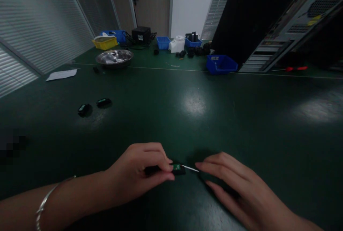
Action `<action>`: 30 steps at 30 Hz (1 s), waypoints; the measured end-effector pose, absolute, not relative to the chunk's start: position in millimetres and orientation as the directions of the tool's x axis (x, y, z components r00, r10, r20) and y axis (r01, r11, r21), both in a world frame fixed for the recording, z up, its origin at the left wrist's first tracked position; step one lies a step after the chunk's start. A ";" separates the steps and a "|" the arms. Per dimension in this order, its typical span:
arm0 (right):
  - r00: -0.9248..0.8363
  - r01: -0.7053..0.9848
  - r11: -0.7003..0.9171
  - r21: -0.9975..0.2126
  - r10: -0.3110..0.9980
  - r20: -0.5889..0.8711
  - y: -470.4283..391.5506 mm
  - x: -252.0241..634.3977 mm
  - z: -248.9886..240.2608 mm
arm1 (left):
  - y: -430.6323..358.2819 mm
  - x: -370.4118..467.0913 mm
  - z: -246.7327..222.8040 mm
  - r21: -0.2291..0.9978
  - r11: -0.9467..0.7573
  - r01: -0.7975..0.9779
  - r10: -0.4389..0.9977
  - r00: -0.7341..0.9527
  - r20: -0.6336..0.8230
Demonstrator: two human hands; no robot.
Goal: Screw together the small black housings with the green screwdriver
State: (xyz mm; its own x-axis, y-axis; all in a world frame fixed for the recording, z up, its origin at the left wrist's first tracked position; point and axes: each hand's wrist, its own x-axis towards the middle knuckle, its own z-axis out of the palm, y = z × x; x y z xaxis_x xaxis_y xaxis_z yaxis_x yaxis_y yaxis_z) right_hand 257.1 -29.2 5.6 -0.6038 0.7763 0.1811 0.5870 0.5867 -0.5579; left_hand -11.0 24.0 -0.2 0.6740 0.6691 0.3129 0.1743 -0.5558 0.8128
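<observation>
While dim light glints off the dark green desk (166,116), blinds (32,16) cover the left side of the room and a wooden door (152,6) stands beyond the far edge. Up along that edge we've got blue bins, a yellow bin (105,43) and a black box (141,34), with a shiny metal bowl (114,58) towards the far left corner. Two small black pieces (104,101) sit nearer the left edge. Down on the near side, here's the left hand (142,170), closed in a pinch on a black part with a green board (177,167), its exposed end poking out right of the fingertips. A thin metal shaft (190,168) meets that end, running to the right hand (233,181), whose fingers and thumb are bent and parted; whether they grip a dark handle, I can't tell.
</observation>
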 end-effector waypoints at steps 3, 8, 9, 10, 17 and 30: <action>-0.613 0.607 0.629 -0.487 0.760 0.218 -28.0 258.6 4.4 | 24.9 -10.9 -1.6 0.832 -0.527 0.174 0.680 0.673 0.290; -0.643 0.600 0.693 -0.399 0.715 0.275 -24.3 257.8 7.3 | 25.8 -11.5 -4.3 0.833 -0.529 0.160 0.671 0.680 0.295; -0.639 0.602 0.694 -0.394 0.715 0.283 -23.3 257.5 8.4 | 25.9 -12.1 -4.4 0.822 -0.545 0.167 0.666 0.681 0.304; -0.628 0.609 0.689 -0.392 0.722 0.292 -22.3 257.5 9.5 | 26.0 -12.9 -4.5 0.802 -0.570 0.180 0.660 0.682 0.316; -0.490 0.654 0.604 -0.455 0.797 0.353 -19.6 259.5 12.8 | 26.9 -19.4 -6.5 0.582 -0.753 0.306 0.575 0.737 0.355; -0.497 0.622 0.604 -0.497 0.796 0.346 -19.2 262.8 13.0 | 25.7 -16.1 5.3 0.470 -0.820 0.327 0.517 0.775 0.363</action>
State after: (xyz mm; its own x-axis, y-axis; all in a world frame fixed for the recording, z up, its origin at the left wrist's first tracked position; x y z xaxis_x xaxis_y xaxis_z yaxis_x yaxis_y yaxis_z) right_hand 262.8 -19.2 13.0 -0.4967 0.7960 0.3459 0.6224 0.6045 -0.4973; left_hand -16.1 25.7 5.3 0.7748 0.5174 0.3633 0.3270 -0.8198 0.4702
